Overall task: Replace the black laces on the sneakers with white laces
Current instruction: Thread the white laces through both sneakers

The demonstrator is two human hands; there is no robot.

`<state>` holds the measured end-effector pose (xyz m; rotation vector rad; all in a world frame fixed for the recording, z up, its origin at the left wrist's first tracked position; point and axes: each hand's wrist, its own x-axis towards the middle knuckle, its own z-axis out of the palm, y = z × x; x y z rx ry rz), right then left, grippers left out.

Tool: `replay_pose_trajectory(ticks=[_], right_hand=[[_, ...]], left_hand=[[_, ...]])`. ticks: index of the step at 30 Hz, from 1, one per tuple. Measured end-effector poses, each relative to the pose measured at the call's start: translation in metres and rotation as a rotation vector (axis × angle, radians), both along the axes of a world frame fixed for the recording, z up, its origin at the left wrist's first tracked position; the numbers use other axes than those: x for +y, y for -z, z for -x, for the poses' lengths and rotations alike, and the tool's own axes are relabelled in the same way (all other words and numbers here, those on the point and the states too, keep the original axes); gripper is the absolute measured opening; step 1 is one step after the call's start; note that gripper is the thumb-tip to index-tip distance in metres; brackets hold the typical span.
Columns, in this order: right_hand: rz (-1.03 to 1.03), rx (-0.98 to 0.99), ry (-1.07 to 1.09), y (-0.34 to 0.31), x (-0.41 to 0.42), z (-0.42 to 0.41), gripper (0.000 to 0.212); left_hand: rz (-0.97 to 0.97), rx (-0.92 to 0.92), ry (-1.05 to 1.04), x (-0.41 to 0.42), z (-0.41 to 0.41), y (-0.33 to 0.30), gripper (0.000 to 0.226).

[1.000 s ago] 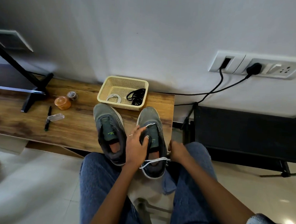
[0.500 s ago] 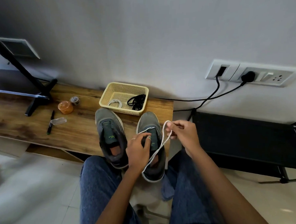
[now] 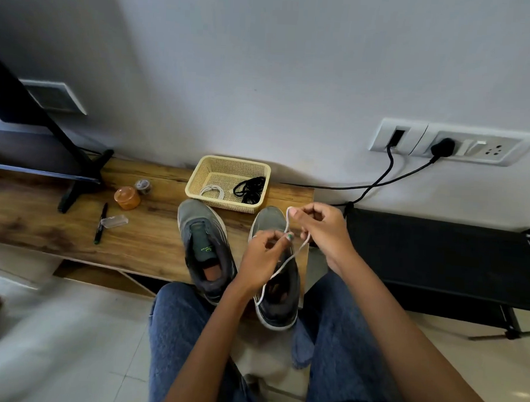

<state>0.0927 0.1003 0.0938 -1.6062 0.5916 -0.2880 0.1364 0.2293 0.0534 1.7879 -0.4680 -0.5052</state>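
Note:
Two grey sneakers stand side by side on the wooden table point(image 3: 41, 223), toes toward the wall. The left sneaker point(image 3: 204, 243) has no lace. Over the right sneaker point(image 3: 279, 293) runs a white lace point(image 3: 285, 263). My right hand point(image 3: 323, 231) pinches the lace's loop above the toe. My left hand point(image 3: 262, 259) pinches the lace near the tongue. A cream basket point(image 3: 228, 168) behind the shoes holds black laces point(image 3: 249, 189) and another coiled white lace point(image 3: 212, 192).
On the table to the left lie a pen point(image 3: 100, 223), a clear cap point(image 3: 114, 221), an orange jar point(image 3: 126, 197) and a small lid point(image 3: 143, 186). A black stand point(image 3: 75, 172) sits at far left. A black rack point(image 3: 439, 256) stands right, below wall sockets with plugged cables.
My right hand has risen from beside the shoe's heel to above its toe, drawing the white lace up. My left hand has lifted off the tongue and now pinches the lace.

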Motion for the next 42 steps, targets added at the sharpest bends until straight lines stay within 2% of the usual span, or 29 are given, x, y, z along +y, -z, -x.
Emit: replay_pose_trajectory(ticks=[3, 6, 7, 10, 15, 20, 25, 29, 31, 32, 34, 36, 39, 40, 42], right_hand=[[-0.006, -0.001, -0.017, -0.012, -0.004, -0.001, 0.017], [-0.005, -0.004, -0.087, -0.024, -0.002, -0.002, 0.019], [-0.001, -0.010, -0.106, -0.028, -0.001, -0.002, 0.019], [-0.003, -0.034, -0.097, -0.041, -0.002, -0.005, 0.018], [-0.023, -0.117, -0.049, -0.066, -0.016, -0.005, 0.024], [-0.005, -0.227, 0.086, -0.086, -0.036, -0.005, 0.012], [-0.033, -0.336, 0.255, -0.099, -0.048, -0.006, 0.014], [-0.024, -0.330, 0.158, -0.104, -0.044, -0.007, 0.015], [-0.015, -0.286, 0.041, -0.102, -0.037, -0.007, 0.016], [-0.019, -0.263, -0.013, -0.100, -0.032, -0.009, 0.017], [-0.046, -0.226, -0.098, -0.097, -0.021, -0.013, 0.021], [-0.113, -0.220, -0.158, -0.097, -0.010, -0.018, 0.025], [-0.240, -0.244, -0.204, -0.098, 0.002, -0.024, 0.027], [-0.269, -0.261, -0.211, -0.099, 0.004, -0.025, 0.028], [-0.298, -0.305, -0.219, -0.101, 0.008, -0.026, 0.028]], left_hand=[[0.050, 0.121, -0.020, 0.005, -0.002, -0.010, 0.012], [0.087, 0.205, -0.021, 0.004, -0.009, -0.015, 0.033], [0.100, 0.204, 0.004, 0.003, -0.011, -0.017, 0.034], [0.072, 0.074, 0.069, 0.003, -0.019, -0.020, 0.015], [0.023, -0.034, -0.095, 0.019, -0.037, -0.011, 0.027], [0.102, 0.032, -0.207, 0.038, -0.046, -0.009, 0.026], [0.088, 0.071, -0.250, 0.050, -0.051, 0.004, 0.026], [-0.040, 0.052, -0.325, 0.046, -0.051, 0.010, 0.010], [-0.109, -0.081, -0.423, 0.037, -0.039, -0.002, 0.022], [-0.089, -0.177, -0.447, 0.030, -0.029, -0.010, 0.021], [0.016, -0.300, -0.348, 0.016, -0.006, -0.025, 0.014], [0.060, -0.244, -0.114, -0.002, 0.014, -0.029, 0.017], [-0.056, -0.134, 0.144, -0.035, 0.030, -0.013, 0.042], [-0.095, -0.125, 0.168, -0.044, 0.032, -0.006, 0.043], [-0.216, -0.140, 0.197, -0.051, 0.030, 0.012, 0.030]])
